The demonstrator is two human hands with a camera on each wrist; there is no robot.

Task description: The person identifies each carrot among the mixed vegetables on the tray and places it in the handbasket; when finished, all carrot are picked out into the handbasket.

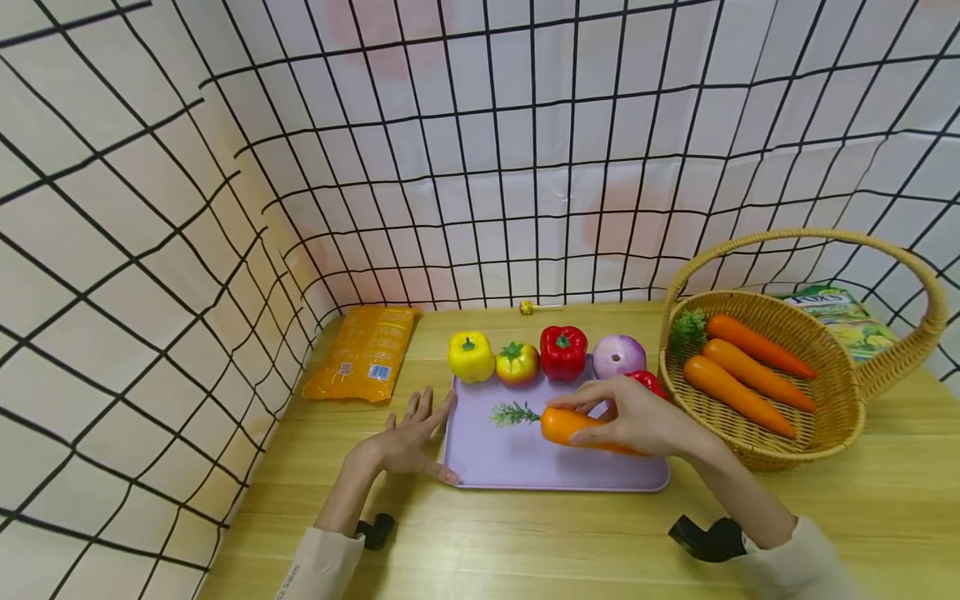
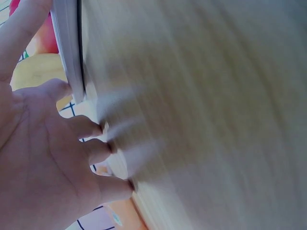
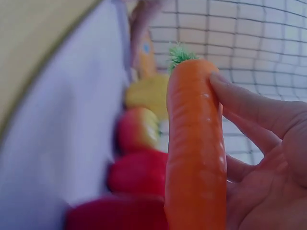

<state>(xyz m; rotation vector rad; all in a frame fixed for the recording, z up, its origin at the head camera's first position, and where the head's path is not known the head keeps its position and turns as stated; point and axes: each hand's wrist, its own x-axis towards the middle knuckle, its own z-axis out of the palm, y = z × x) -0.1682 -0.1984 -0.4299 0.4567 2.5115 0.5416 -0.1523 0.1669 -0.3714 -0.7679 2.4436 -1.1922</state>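
Observation:
My right hand (image 1: 637, 412) pinches an orange carrot (image 1: 558, 427) with a green leafy top, thumb on one side and fingers on the other. The carrot is over the right part of a lilac tray (image 1: 510, 468), its leaves pointing left. In the right wrist view the carrot (image 3: 194, 143) stands apart from the tray surface. My left hand (image 1: 405, 442) spreads its fingers at the tray's left edge, thumb and index finger right at the rim. Its other fingertips touch the wooden table in the left wrist view.
Along the tray's far side sit a yellow bell pepper (image 1: 471, 358), a red-yellow tomato (image 1: 517, 364), a red bell pepper (image 1: 563, 354) and a purple onion (image 1: 618, 357). A wicker basket (image 1: 843, 429) holding three carrots stands right. An orange packet (image 1: 363, 354) lies left, a lollipop (image 1: 527, 307) behind.

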